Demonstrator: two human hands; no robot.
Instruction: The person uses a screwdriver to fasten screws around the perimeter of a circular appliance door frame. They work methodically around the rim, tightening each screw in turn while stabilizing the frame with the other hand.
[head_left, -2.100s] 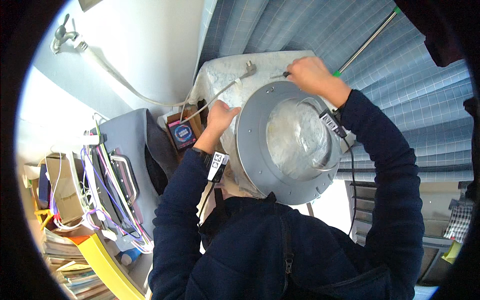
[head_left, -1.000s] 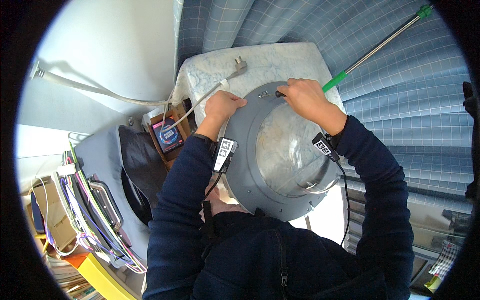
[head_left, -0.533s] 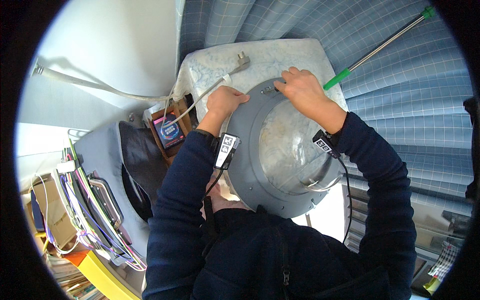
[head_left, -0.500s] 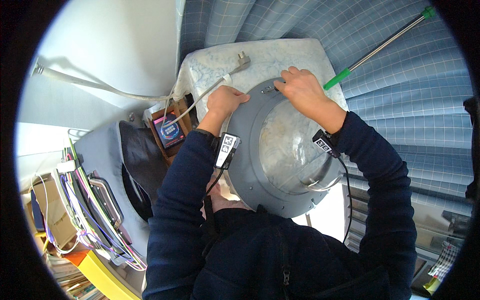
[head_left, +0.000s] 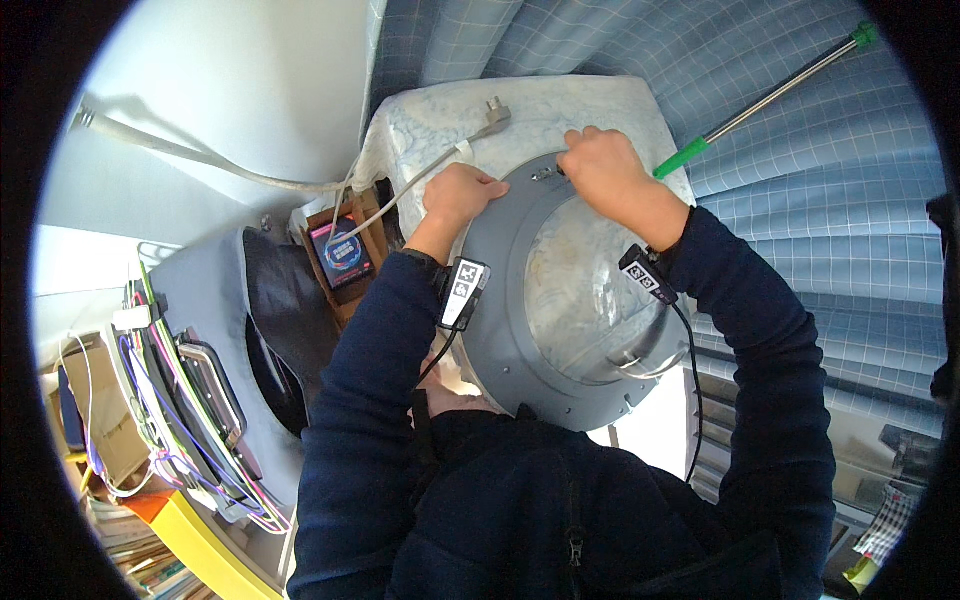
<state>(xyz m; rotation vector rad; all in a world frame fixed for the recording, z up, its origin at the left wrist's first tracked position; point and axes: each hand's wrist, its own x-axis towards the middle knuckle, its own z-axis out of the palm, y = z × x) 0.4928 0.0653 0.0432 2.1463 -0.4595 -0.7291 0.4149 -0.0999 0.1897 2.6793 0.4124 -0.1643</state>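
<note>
Grey round door (head_left: 560, 300) under both hands' (head_left: 460, 195) grip

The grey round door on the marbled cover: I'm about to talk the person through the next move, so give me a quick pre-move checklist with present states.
1. Left hand steadies the grey round door at its left rim: ok.
2. Right hand is at the door's top rim, near small fittings: ok.
3. What the right fingers grip: cannot tell, hidden.
4. Door rests on the marbled cover: ok.
5. White cable with plug lies on the cover right beside the left hand: not ok.
6. Green-handled rod stands apart from both hands: ok.
</note>
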